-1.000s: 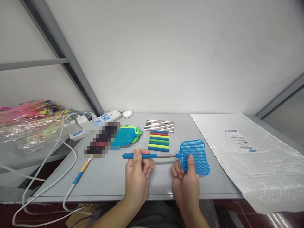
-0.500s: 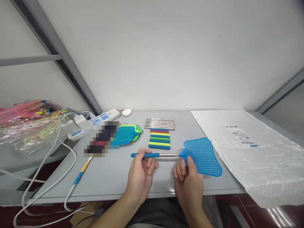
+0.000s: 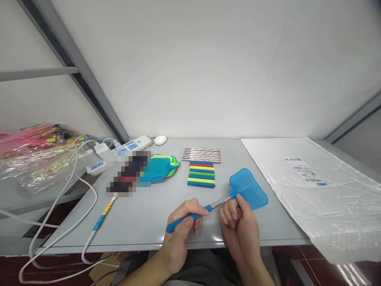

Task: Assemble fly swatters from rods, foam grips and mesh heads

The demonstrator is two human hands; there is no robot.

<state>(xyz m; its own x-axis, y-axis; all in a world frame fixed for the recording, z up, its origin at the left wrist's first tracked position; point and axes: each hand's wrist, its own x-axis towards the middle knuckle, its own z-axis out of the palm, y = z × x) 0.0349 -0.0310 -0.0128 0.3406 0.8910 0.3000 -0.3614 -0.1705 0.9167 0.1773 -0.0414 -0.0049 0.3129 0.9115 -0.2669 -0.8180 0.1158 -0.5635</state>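
Note:
A blue fly swatter with a perforated head, a short metal shaft and a blue grip slants up to the right over the table's front part. My left hand is closed around the blue grip. With thumb and curled fingers, my right hand pinches the neck where the shaft meets the head. Beyond the hands lies a row of coloured handle grips in blue, yellow, green and red. Behind that row, several thin metal rods lie side by side. A stack of swatter heads, blue on top, rests to the left.
A white plastic mailing bag with a label covers the table's right side. On the left are a pixelated dark object with a cable, power strips, a white mouse-like object and clear bags of colourful items.
The swatter has gone from level to slanting, its grip end lower and nearer me. My left hand has shifted from fingertip hold to wrapping the grip. My right hand stays at the neck.

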